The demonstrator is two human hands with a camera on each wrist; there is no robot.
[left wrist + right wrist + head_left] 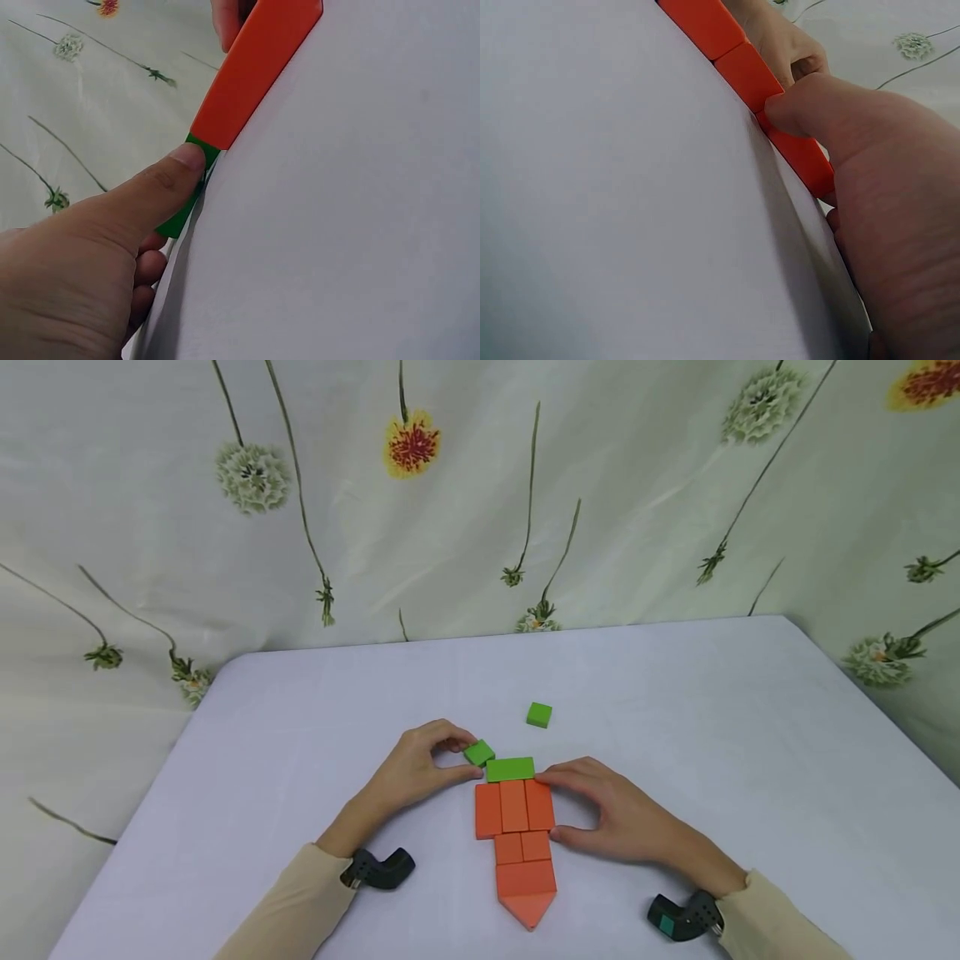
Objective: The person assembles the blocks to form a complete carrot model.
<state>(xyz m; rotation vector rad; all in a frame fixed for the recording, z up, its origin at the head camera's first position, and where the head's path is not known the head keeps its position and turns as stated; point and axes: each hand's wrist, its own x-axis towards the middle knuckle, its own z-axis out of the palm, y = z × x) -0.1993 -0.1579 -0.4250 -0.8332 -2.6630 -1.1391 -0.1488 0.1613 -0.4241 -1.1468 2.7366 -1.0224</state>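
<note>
Flat orange blocks (pixel 501 811) lie joined on the white table, with a pointed orange triangle block (pixel 529 907) at the near end. Across their far end is a green rectangular block (pixel 511 769). At its left corner sits a small green block (pixel 479 752), turned at an angle. My left hand (pixel 408 772) pinches this small block, index finger at its far side and thumb close to the rectangle's left end. My right hand (pixel 618 814) rests against the right side, index fingertip by the green rectangle's corner and thumb touching an orange block (pixel 748 75). Its other fingers are mostly hidden.
Another small green block (pixel 539 715) lies alone beyond the figure. White cloth covers the table (pixel 675 693). A flowered curtain (pixel 465 510) hangs behind it. Black wrist cameras are strapped to both wrists.
</note>
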